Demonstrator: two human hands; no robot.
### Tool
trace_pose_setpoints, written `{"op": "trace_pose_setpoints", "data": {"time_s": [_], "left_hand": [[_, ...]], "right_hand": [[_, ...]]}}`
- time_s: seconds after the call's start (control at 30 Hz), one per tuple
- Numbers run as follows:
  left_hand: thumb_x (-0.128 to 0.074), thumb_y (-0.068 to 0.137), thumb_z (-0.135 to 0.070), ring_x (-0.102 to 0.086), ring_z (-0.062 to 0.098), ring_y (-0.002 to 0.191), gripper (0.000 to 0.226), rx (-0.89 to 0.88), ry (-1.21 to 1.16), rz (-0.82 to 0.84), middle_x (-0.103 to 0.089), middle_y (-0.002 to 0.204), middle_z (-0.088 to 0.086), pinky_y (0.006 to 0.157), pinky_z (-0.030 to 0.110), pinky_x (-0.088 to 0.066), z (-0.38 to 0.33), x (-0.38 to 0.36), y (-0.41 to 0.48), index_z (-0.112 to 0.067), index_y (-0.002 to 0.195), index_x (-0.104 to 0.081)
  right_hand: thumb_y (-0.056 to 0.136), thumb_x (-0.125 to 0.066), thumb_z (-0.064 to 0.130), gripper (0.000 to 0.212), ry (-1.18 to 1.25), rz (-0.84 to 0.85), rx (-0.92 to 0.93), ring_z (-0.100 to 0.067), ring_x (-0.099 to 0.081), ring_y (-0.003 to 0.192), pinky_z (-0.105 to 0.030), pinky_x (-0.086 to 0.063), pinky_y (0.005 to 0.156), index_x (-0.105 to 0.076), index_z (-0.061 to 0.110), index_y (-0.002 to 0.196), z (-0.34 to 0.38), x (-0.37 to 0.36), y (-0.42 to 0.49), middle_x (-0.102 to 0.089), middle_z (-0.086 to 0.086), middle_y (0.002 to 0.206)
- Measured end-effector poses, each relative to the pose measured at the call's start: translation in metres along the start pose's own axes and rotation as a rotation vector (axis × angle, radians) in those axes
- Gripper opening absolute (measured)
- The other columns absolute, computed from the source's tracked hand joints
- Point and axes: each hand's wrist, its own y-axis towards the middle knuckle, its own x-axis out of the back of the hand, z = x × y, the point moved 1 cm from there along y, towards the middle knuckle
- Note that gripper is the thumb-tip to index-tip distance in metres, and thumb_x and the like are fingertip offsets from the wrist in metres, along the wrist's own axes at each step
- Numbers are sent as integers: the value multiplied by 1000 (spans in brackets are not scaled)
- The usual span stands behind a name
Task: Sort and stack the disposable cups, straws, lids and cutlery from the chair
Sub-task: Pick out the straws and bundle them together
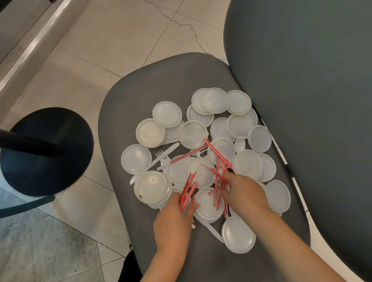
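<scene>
Head view down onto a dark grey chair seat (pixel 134 96), its backrest (pixel 319 89) filling the right side and running out of frame at the top and right. Translucent white lids (pixel 167 114) lie scattered across the seat, many overlapping, so that some show only as crescents and no count is possible. A white plastic fork (pixel 162 157) lies among them at the left of the pile, its handle partly under a lid; other white cutlery pieces show only as handles poking out beneath lids near the front edge. Loose straws (pixel 217 152), red-and-white striped, cross the lids at the centre. The left hand (pixel 173 220) grips a bundle of straws (pixel 189 192), fingers curled round it, the bundle's lower ends hidden in the palm. The right hand (pixel 243 191) rests just beside it in the tangle, fingers bent downward with their tips buried among straws; whether they pinch one cannot be told. Both forearms are cut off by the lower edge. On the tiled floor (pixel 109 36) to the left stands a black round base (pixel 47 162) with a pole (pixel 17 138) leaving the frame; a thin white cable (pixel 192 29) trails behind the chair.
</scene>
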Motion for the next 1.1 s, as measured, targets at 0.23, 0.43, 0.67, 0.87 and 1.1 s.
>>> {"op": "trace_pose_setpoints", "data": {"time_s": [0.23, 0.43, 0.67, 0.87, 1.1], "left_hand": [[-52, 91, -49, -57, 12, 72, 24, 5, 11, 31, -59, 71, -11, 61, 28, -40, 3, -7, 0, -27, 89, -58], [-49, 93, -47, -59, 16, 71, 26, 1, 37, 31, -63, 71, -5, 65, 32, -48, 3, -9, 5, -24, 84, -60], [-50, 92, -47, -61, 16, 70, 27, -18, 32, 23, -63, 70, -6, 68, 33, -51, -2, -10, 7, -25, 82, -62], [-51, 91, -48, -60, 18, 67, 29, -17, 38, 12, -61, 65, -4, 65, 32, -49, -8, -9, 8, -23, 78, -61], [-51, 91, -46, -57, 17, 72, 27, -14, 144, 29, -64, 78, -5, 66, 29, -43, -11, -12, 9, -21, 87, -62]], "right_hand": [[91, -59, 32, 10, 26, 28, 50, -16, -57, 78, -28, -47, 67, -62, 22, 90, 0, -1, 5, -64, 4, 92], [92, -58, 36, 15, 303, -106, 76, -14, -54, 81, -26, -42, 67, -61, 23, 99, -1, 5, 5, -50, 8, 96], [98, -48, 36, 14, 534, -245, 28, -6, -54, 63, -22, -38, 53, -52, 23, 97, 2, 18, 5, -57, 11, 72], [100, -41, 38, 28, 357, -256, 1, -22, -61, 76, -34, -47, 63, -60, 17, 102, 5, 19, 30, -62, 1, 81], [94, -50, 41, 26, 119, -143, -28, -26, -59, 79, -30, -38, 60, -55, 17, 86, 13, 19, 53, -59, -3, 84]]}}
